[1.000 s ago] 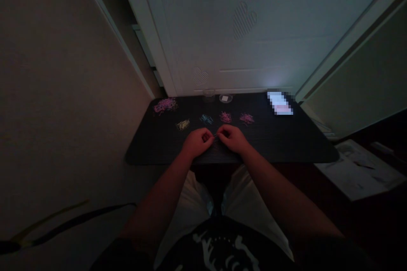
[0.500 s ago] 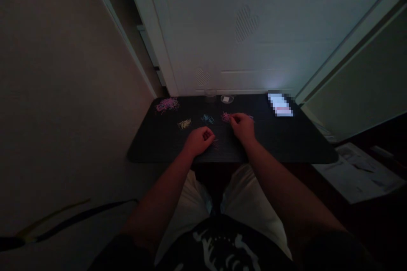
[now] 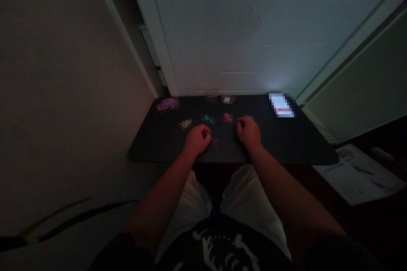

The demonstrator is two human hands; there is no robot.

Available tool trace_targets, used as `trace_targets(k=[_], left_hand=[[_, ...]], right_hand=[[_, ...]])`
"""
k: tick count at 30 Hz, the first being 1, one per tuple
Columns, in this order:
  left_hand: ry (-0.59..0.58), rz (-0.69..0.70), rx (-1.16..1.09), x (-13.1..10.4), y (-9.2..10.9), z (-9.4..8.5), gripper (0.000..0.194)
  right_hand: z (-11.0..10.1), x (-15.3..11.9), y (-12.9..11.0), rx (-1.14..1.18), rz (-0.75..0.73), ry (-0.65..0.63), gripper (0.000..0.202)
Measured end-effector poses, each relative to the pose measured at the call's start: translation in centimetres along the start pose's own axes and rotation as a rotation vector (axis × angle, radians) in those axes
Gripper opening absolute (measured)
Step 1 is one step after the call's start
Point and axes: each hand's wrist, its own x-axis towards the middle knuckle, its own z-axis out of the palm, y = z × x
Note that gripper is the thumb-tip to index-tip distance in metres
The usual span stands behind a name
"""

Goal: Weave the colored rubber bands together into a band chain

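left hand (image 3: 197, 139) and right hand (image 3: 250, 133) have curled fingers, gap and grip unclear, strips (image 3: 216, 144) just right of the left's fingertips, pink pile (image 3: 227, 117) left of the right's; small-piece handling seems underway, next calling for a fine pinch.

Left hand (image 3: 197, 139) curled — right hand (image 3: 249, 132) just beside a pink pile (image 3: 227, 117).

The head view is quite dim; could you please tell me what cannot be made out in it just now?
All in the head view:
Pile beyond the right hand: mostly covered by that hand.
Left hand: curled in dim light, so whether it holds anything is hidden.
Blue pile: pieces too small to count.
Bright object: pixelation hides what it shows.
Shirt print: cut off by the bottom edge.
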Motion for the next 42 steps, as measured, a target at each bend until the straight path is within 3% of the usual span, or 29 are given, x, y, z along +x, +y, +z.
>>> trace_targets(k=[3,9,19,34,42], left_hand=[[0.027,0.007,0.061,0.0,-0.1,-0.1,0.016],[-0.125,0.164,0.100,-0.1,-0.1,-0.3,0.025],[-0.138,0.134,0.123,0.0,-0.2,-0.2,0.013],[-0.127,0.135,0.112,0.0,0.3,-0.2,0.015],[-0.112,0.165,0.067,0.0,0.2,-0.1,0.015]], right_hand=[[-0.3,-0.4,-0.3,-0.010,-0.011,-0.082,0.022],[-0.4,-0.4,-0.5,-0.036,-0.009,-0.181,0.020],[-0.5,-0.4,-0.6,-0.041,0.005,-0.191,0.020],[-0.2,-0.5,-0.7,-0.020,-0.053,-0.186,0.018],[0.2,-1.4,-2.6,0.230,-0.155,-0.399,0.019]])
